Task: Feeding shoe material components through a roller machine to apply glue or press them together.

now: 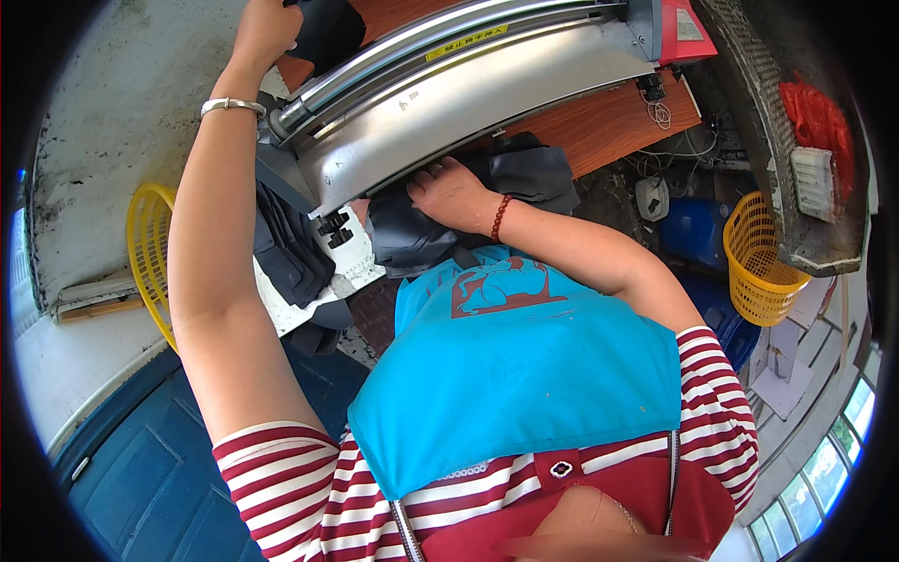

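A long roller machine (412,103) with a silvery metal cover lies across the top. At its left end my left hand (267,36) is closed on a black sheet piece (330,36); the picture's top edge cuts off some of its fingers. My right hand (456,195), fingers curled, grips dark grey sheet material (407,234) just below the machine's front edge. What lies under that palm is hidden. More dark grey pieces (534,173) spread to the right of this hand. Stacked black pieces (286,248) hang left of the black gears (333,228).
A yellow basket (150,248) stands beyond my left arm, another yellow basket (757,272) at the right by blue drums (693,229). The machine rests on a brown wooden board (609,126). Loose cables (688,145) trail nearby. A red bag (819,117) lies far right.
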`<state>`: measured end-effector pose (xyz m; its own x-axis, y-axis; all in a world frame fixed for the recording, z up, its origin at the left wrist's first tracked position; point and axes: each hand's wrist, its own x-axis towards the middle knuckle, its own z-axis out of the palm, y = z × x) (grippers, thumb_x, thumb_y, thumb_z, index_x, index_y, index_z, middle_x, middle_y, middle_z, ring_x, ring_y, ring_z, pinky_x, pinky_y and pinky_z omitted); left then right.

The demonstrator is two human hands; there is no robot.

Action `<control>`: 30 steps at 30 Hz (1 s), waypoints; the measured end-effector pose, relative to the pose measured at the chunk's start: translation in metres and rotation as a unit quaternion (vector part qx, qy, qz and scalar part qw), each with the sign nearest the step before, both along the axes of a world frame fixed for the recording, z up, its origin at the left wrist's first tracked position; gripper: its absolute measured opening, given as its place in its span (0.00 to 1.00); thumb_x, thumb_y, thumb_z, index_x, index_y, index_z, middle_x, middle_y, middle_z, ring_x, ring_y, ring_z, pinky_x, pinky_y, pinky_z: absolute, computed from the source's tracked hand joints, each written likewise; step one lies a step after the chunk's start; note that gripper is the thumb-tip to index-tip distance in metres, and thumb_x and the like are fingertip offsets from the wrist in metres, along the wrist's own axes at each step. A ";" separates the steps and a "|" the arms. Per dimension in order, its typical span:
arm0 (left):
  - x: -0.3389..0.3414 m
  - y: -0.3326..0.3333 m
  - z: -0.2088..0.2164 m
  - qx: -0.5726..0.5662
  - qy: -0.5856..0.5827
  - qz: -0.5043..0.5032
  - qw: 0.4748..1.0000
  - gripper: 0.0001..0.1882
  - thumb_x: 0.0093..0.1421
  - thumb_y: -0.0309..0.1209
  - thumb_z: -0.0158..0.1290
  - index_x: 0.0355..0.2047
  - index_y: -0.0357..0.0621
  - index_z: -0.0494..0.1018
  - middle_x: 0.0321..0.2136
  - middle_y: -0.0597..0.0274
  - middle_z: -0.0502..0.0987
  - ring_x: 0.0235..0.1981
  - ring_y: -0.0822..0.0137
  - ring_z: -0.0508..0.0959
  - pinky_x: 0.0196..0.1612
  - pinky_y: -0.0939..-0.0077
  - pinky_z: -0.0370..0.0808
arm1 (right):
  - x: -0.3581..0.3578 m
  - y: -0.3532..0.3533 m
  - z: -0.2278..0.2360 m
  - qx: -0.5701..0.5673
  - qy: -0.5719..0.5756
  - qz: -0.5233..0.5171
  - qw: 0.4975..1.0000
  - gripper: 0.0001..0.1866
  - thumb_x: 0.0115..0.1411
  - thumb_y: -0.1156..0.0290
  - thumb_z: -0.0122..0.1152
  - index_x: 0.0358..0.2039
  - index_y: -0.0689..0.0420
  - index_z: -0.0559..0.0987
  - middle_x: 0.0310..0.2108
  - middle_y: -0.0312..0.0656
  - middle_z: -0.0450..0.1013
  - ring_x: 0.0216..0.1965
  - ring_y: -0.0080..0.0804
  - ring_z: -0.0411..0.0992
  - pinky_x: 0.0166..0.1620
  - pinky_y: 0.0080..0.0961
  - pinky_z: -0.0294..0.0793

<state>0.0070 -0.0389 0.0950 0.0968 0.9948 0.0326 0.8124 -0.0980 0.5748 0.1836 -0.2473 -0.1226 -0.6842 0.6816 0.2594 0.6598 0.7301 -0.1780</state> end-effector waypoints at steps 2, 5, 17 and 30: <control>-0.002 0.002 -0.005 0.001 -0.007 0.005 1.000 0.17 0.61 0.13 0.43 0.42 0.30 0.81 0.35 0.49 0.81 0.21 0.68 0.73 0.23 0.71 0.75 | 0.003 -0.001 0.004 -0.038 0.020 -0.012 0.999 0.09 0.53 0.65 0.60 0.29 0.56 0.80 0.30 0.44 0.76 0.36 0.40 0.77 0.44 0.36 0.73; -0.010 0.009 -0.015 -0.004 -0.018 0.014 1.000 0.15 0.61 0.14 0.44 0.41 0.31 0.81 0.32 0.51 0.80 0.21 0.67 0.73 0.23 0.71 0.74 | 0.005 -0.001 0.011 -0.124 0.026 -0.037 0.991 0.12 0.54 0.62 0.63 0.32 0.57 0.81 0.37 0.46 0.77 0.45 0.42 0.76 0.49 0.36 0.71; -0.019 0.006 -0.057 0.072 0.048 -0.015 0.996 0.19 0.59 0.23 0.46 0.43 0.54 0.83 0.32 0.47 0.82 0.37 0.52 0.82 0.40 0.58 0.80 | 0.057 -0.012 0.115 -0.177 0.296 0.055 0.937 0.08 0.58 0.74 0.68 0.34 0.58 0.76 0.31 0.38 0.76 0.33 0.31 0.76 0.44 0.27 0.75; -0.002 -0.003 -0.076 -0.187 0.068 -0.097 0.975 0.31 0.66 0.52 0.45 0.41 0.31 0.81 0.38 0.44 0.82 0.38 0.53 0.81 0.50 0.66 0.73 | 0.061 0.066 0.105 -0.365 0.439 -0.222 0.791 0.08 0.66 0.76 0.57 0.43 0.65 0.78 0.32 0.36 0.78 0.35 0.17 0.73 0.39 0.19 0.74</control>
